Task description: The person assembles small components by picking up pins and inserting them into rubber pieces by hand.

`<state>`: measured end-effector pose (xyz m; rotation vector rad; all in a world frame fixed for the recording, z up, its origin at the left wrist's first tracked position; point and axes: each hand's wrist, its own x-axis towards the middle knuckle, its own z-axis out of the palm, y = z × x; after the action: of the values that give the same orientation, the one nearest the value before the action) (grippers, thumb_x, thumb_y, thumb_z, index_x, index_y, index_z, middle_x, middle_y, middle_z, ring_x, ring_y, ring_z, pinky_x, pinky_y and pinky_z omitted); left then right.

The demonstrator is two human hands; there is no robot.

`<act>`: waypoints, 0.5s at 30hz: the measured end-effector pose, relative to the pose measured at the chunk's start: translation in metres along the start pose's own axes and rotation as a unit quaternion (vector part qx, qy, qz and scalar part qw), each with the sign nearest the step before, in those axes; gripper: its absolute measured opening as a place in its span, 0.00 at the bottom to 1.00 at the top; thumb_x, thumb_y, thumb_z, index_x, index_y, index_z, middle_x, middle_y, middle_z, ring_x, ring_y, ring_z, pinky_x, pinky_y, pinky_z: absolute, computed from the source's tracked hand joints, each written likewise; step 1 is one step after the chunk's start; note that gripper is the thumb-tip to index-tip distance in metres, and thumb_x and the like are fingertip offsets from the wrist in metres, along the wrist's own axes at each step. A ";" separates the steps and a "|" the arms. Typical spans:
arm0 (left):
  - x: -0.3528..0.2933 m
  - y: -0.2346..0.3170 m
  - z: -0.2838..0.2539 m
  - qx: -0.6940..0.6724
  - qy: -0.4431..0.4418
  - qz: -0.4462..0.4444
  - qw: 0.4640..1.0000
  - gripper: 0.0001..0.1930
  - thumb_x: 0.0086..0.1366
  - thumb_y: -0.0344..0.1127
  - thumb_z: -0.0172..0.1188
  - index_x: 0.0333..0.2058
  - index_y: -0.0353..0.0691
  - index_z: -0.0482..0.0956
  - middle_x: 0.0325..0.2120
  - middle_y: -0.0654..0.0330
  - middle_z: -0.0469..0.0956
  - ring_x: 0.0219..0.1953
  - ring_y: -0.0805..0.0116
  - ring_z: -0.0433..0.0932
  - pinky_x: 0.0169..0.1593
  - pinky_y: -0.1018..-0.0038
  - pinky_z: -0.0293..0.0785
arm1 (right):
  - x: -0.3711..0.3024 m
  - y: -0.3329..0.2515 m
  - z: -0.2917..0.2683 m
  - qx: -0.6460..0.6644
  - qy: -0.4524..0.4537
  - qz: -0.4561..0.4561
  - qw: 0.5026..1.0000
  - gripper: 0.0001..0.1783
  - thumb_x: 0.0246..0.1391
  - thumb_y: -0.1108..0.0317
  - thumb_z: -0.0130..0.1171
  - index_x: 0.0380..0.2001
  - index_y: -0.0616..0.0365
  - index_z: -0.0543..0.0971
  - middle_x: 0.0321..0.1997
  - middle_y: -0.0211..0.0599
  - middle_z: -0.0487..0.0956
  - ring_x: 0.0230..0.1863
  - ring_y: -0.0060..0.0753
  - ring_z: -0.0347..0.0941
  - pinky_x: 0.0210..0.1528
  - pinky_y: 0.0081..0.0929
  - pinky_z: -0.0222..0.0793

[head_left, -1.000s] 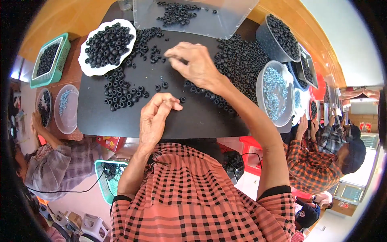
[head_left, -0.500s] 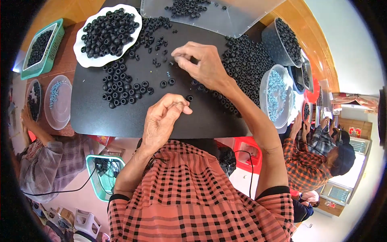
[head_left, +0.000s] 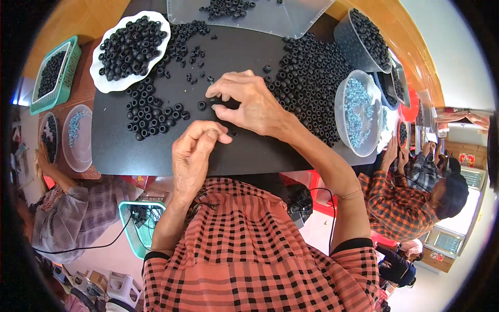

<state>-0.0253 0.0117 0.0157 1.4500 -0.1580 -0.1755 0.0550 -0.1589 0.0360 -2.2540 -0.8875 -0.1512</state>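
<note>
My left hand [head_left: 192, 156] hovers over the near part of the dark table [head_left: 156, 156], thumb and fingers pinched together; whatever sits in the pinch is too small to make out. A tiny dark piece [head_left: 234, 133] lies just beyond its fingertips. My right hand [head_left: 252, 106] is ahead and to the right, its thumb and forefinger curled around a black ring-shaped piece [head_left: 213, 102]. Beside these fingertips another black ring [head_left: 201, 105] rests on the table. A loose group of black rings [head_left: 148, 112] lies to the left, and a broad spread of them [head_left: 306, 83] to the right.
A white scalloped plate [head_left: 96, 73] heaped with black rings stands far left. A clear tray [head_left: 270, 23] lies at the back. On the right are a grey tub [head_left: 345, 49] of black pieces and a clear bowl [head_left: 340, 112] of small blue pieces. Other people sit on both sides.
My right hand has come nearer and closed around one of the two rings in the middle. My left hand stays pinched, slightly further left in view. The whole view has shifted a little.
</note>
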 end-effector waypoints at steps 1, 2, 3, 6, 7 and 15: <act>0.000 0.000 0.001 -0.033 0.031 0.001 0.999 0.08 0.68 0.29 0.48 0.34 0.34 0.76 0.29 0.60 0.79 0.37 0.75 0.75 0.45 0.77 0.69 | -0.002 -0.004 -0.003 0.058 0.005 0.036 0.998 0.12 0.40 0.73 0.64 0.34 0.56 0.80 0.29 0.31 0.77 0.31 0.29 0.75 0.41 0.29 0.66; 0.000 -0.001 0.001 -0.065 0.063 0.002 0.996 0.08 0.69 0.29 0.49 0.34 0.34 0.76 0.29 0.60 0.79 0.37 0.75 0.75 0.45 0.77 0.69 | -0.005 -0.006 -0.002 0.059 0.008 0.035 0.998 0.12 0.40 0.73 0.64 0.34 0.56 0.80 0.29 0.31 0.77 0.31 0.29 0.75 0.41 0.29 0.66; 0.001 -0.002 0.000 -0.083 0.067 -0.011 0.994 0.07 0.69 0.29 0.48 0.38 0.35 0.75 0.31 0.60 0.79 0.37 0.75 0.75 0.46 0.77 0.70 | -0.007 -0.007 -0.001 0.091 0.039 0.027 0.995 0.13 0.40 0.73 0.64 0.34 0.56 0.80 0.28 0.30 0.78 0.30 0.28 0.75 0.39 0.27 0.67; 0.007 0.001 0.002 -0.218 0.089 -0.022 0.972 0.07 0.69 0.29 0.48 0.42 0.36 0.73 0.32 0.61 0.78 0.36 0.75 0.74 0.47 0.77 0.70 | -0.011 -0.017 0.000 0.134 0.062 0.036 0.988 0.14 0.40 0.75 0.65 0.35 0.55 0.80 0.28 0.29 0.79 0.29 0.25 0.75 0.37 0.24 0.71; 0.009 -0.002 0.000 -0.224 0.078 -0.015 0.971 0.08 0.69 0.29 0.48 0.45 0.36 0.71 0.34 0.63 0.75 0.37 0.76 0.74 0.47 0.76 0.70 | -0.013 -0.018 0.004 0.159 0.075 0.023 0.984 0.14 0.40 0.75 0.65 0.35 0.56 0.80 0.28 0.29 0.79 0.29 0.24 0.75 0.37 0.24 0.71; 0.014 -0.004 0.004 -0.254 0.068 -0.023 0.964 0.09 0.68 0.31 0.52 0.45 0.36 0.72 0.36 0.64 0.73 0.39 0.75 0.73 0.48 0.74 0.71 | -0.024 -0.015 0.016 0.238 0.125 -0.010 0.963 0.13 0.44 0.77 0.65 0.37 0.59 0.82 0.34 0.33 0.80 0.32 0.28 0.75 0.38 0.25 0.73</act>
<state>-0.0131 0.0042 0.0126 0.9492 0.0351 -0.1403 0.0248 -0.1543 0.0247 -1.7356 -0.7215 -0.2026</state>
